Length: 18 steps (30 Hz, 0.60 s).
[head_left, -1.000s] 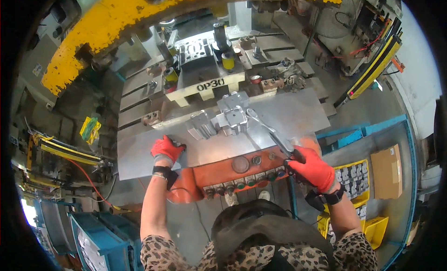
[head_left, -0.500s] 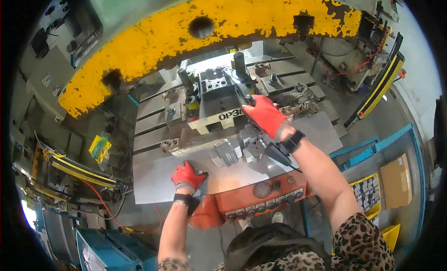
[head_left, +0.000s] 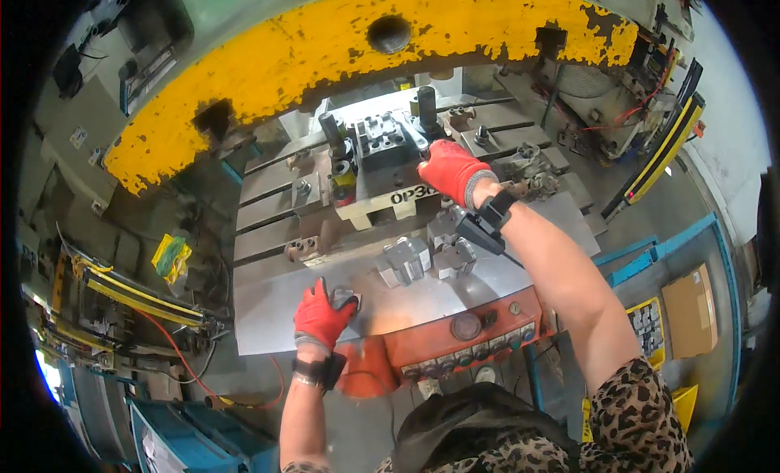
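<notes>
The die (head_left: 390, 152) sits in the middle of the press, under the yellow frame (head_left: 341, 50). The right hand (head_left: 449, 171) in a red glove rests on the die at its 3 o'clock side, fingers curled over its edge. I cannot tell if it grips anything. The left hand (head_left: 322, 314), also in a red glove, lies on the steel table (head_left: 268, 306) at 7 o'clock from the die, fingers bent around a small gray part (head_left: 345, 297). More metal parts (head_left: 418, 258) sit between the hands. A yellow bin (head_left: 650, 327) at 4 o'clock holds small gray pieces.
</notes>
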Each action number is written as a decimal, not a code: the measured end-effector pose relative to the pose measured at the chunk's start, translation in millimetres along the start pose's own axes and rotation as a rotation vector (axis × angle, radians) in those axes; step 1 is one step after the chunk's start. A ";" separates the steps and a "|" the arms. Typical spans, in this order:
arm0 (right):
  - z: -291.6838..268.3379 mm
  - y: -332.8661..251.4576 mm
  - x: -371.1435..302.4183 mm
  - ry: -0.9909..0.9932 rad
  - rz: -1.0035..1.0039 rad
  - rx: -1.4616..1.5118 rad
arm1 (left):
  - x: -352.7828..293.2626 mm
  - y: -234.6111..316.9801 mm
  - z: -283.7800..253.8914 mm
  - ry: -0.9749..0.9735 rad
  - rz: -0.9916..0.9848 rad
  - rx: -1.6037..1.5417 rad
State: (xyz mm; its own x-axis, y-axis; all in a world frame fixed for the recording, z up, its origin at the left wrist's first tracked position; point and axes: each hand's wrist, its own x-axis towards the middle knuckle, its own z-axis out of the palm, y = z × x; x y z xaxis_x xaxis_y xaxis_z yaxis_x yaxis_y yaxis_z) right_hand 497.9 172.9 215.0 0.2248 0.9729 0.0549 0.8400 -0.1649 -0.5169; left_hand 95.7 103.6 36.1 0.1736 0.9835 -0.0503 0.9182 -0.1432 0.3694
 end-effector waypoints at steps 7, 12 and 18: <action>-10.8 -9.7 -13.0 0.005 -0.262 -0.479 | -18.6 -3.0 -22.9 -0.008 -0.075 -0.142; -4.8 53.4 -62.3 0.326 -0.372 -0.421 | -40.0 -45.9 -34.8 0.165 -0.068 -0.231; -2.2 152.9 -170.6 0.371 -0.163 -0.330 | -89.3 -143.4 -12.4 0.279 -0.313 -0.566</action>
State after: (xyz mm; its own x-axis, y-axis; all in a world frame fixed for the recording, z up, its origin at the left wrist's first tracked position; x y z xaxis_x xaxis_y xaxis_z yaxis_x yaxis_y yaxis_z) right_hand 589.1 -18.6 128.4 0.1874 0.8773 0.4418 0.9762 -0.1166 -0.1826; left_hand -55.9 37.6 -0.9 -0.2359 0.9715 -0.0213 0.5705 0.1562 0.8063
